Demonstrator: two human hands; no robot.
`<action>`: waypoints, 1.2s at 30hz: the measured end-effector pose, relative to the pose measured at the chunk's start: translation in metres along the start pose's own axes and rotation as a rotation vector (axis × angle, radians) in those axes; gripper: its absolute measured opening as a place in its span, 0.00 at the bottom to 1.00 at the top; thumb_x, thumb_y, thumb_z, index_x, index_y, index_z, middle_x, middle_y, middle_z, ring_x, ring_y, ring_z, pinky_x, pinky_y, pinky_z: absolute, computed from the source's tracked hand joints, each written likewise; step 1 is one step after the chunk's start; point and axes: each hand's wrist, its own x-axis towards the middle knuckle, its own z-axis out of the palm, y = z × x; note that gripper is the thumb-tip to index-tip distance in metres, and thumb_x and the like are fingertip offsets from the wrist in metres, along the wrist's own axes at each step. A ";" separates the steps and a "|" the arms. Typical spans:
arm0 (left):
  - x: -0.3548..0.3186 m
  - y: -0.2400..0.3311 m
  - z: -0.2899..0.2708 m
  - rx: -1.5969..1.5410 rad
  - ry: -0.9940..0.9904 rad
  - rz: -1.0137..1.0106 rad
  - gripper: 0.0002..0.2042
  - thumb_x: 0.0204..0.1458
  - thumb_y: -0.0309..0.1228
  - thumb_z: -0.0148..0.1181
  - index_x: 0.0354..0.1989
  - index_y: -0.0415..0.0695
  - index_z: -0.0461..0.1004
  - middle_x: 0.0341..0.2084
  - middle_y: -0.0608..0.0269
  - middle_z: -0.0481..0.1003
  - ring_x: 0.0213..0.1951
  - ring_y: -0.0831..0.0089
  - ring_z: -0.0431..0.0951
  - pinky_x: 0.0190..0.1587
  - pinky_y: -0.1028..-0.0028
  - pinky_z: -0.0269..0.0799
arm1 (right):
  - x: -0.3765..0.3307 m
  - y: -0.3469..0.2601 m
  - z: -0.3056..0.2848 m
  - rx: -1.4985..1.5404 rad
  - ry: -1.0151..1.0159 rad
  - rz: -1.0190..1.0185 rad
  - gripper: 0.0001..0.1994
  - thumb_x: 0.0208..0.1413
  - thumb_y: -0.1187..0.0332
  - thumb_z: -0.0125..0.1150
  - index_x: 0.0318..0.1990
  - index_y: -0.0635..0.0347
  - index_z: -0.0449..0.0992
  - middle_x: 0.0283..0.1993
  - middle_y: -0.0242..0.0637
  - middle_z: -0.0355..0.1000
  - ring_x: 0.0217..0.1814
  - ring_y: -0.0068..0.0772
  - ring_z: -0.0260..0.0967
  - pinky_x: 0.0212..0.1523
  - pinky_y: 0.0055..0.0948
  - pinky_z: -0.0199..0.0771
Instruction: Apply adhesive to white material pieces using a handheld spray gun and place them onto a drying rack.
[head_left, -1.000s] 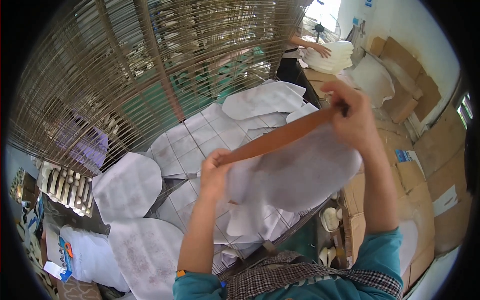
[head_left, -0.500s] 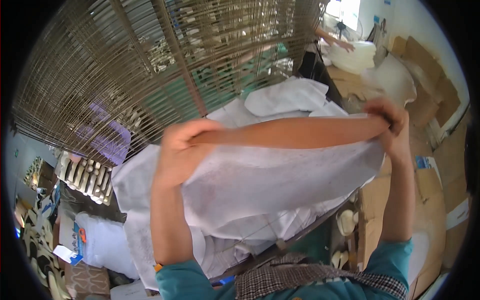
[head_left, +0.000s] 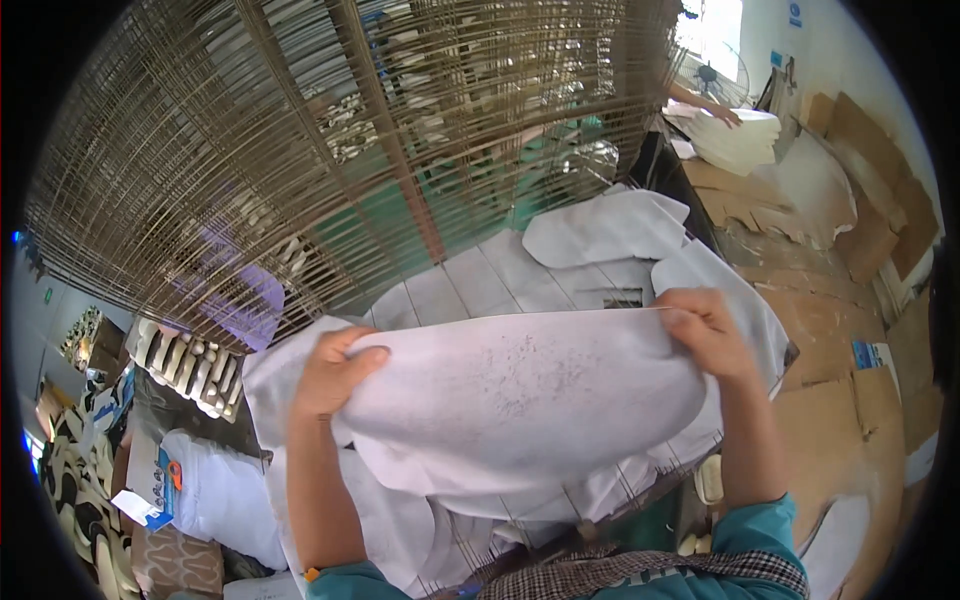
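Both hands are well apart and each one grips an end of a large white oval sheet [head_left: 520,400], which is stretched flat between them, over the table edge in front of the person. The left hand [head_left: 335,370] pinches the sheet's left end with the thumb on top; the right hand [head_left: 705,330] is closed on its upper right corner.

Under the sheet lie many more white cut pieces [head_left: 600,235], piled loose on a wire surface. Behind them a big wire rack [head_left: 350,150] rises and blocks the view further back. At the far right another person's hand [head_left: 718,112] rests on a stack of white pieces [head_left: 740,140]. Brown cardboard sheets [head_left: 860,230] lie on the right side, with a small blue and white label [head_left: 868,355] on one. Low on the left there is a white bag [head_left: 225,495] with an orange and blue tag [head_left: 165,480].
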 end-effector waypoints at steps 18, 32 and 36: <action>0.269 -0.179 -0.001 0.223 0.308 -0.168 0.18 0.44 0.35 0.60 0.42 0.36 0.72 0.33 0.63 0.74 0.36 0.75 0.71 0.41 0.77 0.66 | 0.228 0.307 0.076 -0.017 0.250 0.487 0.19 0.46 0.68 0.53 0.48 0.59 0.70 0.33 0.43 0.72 0.36 0.33 0.68 0.39 0.29 0.67; 0.026 -0.209 -0.050 0.104 0.929 -0.296 0.09 0.45 0.27 0.55 0.35 0.42 0.73 0.25 0.67 0.74 0.24 0.79 0.72 0.26 0.80 0.66 | 0.101 0.281 0.036 -0.209 0.281 0.191 0.13 0.50 0.73 0.54 0.44 0.64 0.69 0.36 0.35 0.70 0.37 0.23 0.67 0.37 0.21 0.68; 0.002 -0.206 -0.029 0.087 0.888 -0.341 0.08 0.45 0.26 0.56 0.35 0.41 0.72 0.23 0.67 0.73 0.22 0.80 0.72 0.23 0.81 0.65 | 0.017 0.226 0.019 -0.065 0.338 0.278 0.11 0.53 0.74 0.51 0.44 0.63 0.69 0.36 0.32 0.70 0.36 0.18 0.66 0.37 0.19 0.68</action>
